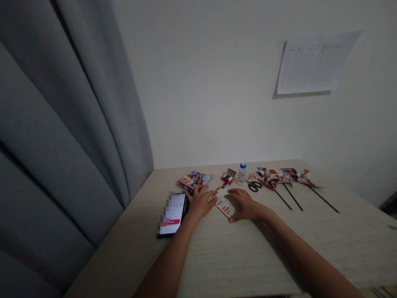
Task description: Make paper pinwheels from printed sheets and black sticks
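Note:
A printed sheet of paper (223, 205), white with red marks and a red edge, lies on the table between my hands. My left hand (200, 202) rests at its left side, fingers apart and touching its upper left part. On the right side of the sheet, my right hand (243, 205) has its thumb near the lower corner and its other fingers along the upper right edge, spread apart. A phone (171, 217) with a lit screen lies just left of my left hand. Behind that hand is a stack of colourful printed papers (194, 179).
Behind the sheet stand a small open red box (228, 177) and a blue-capped bottle (242, 173). Black-handled scissors (254, 186) lie beside them. Several paper pinwheels (269, 177) on dark sticks lie at the right. A grey curtain (77, 124) borders the table's left.

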Available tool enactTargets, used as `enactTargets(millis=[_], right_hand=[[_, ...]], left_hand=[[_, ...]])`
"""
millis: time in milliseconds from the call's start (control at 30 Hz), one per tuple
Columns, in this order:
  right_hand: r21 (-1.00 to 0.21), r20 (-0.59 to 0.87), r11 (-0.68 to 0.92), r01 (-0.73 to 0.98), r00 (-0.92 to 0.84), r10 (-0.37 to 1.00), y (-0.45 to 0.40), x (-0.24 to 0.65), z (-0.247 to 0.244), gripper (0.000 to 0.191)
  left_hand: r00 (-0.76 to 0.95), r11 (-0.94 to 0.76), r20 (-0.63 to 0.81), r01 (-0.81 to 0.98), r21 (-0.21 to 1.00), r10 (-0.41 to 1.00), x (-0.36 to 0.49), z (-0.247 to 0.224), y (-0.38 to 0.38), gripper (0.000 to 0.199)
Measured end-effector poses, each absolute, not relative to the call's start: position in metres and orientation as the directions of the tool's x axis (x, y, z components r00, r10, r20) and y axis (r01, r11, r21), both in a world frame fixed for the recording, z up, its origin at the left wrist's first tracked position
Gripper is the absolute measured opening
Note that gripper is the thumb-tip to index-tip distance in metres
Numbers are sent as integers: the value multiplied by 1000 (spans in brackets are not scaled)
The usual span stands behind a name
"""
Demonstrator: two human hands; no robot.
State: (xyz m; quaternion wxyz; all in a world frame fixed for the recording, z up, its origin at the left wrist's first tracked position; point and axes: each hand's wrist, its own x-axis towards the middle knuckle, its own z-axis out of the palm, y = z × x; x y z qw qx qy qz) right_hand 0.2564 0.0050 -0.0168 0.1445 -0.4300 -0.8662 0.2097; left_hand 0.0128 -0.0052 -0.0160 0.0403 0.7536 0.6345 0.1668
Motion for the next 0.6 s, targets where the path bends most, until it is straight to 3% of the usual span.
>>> enactTargets(millis=[100,267,333,600], right_hand=[[-522,121,550,652,-582,804,6,258,-18,99],[-575,265,628,524,-607,749,10,263,-17,43],[-595,265,633,496,-622,737,12,266,-16,31],[-655,105,561,506,-674,731,11,270,-6,36]], left_hand=[[147,-201,211,944,263,966,12,-16,-5,33],[150,-212,224,936,282,963,12,-17,-5,31],[150,-214,227,932,292,962,12,-18,-5,31],[147,-205,212,936,286,966,13,-16,-6,31]])
